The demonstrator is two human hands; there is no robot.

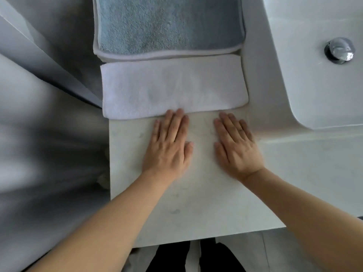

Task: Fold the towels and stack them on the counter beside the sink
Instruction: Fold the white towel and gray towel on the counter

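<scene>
A white towel (172, 87), folded into a long strip, lies across the pale marble counter (196, 203). Behind it sits a grey-blue folded towel (169, 24) on top of another white one whose rim shows underneath. My left hand (169, 146) lies flat on the counter, palm down, fingertips touching the near edge of the white strip. My right hand (235, 146) is flat on the counter too, fingers spread, its fingertips just short of that same edge. Neither hand holds anything.
The white sink basin (318, 85) lies to the right, with its chrome drain plug (339, 50). The counter's left edge drops off to a blurred grey wall or floor (49, 114). The front edge is near my body.
</scene>
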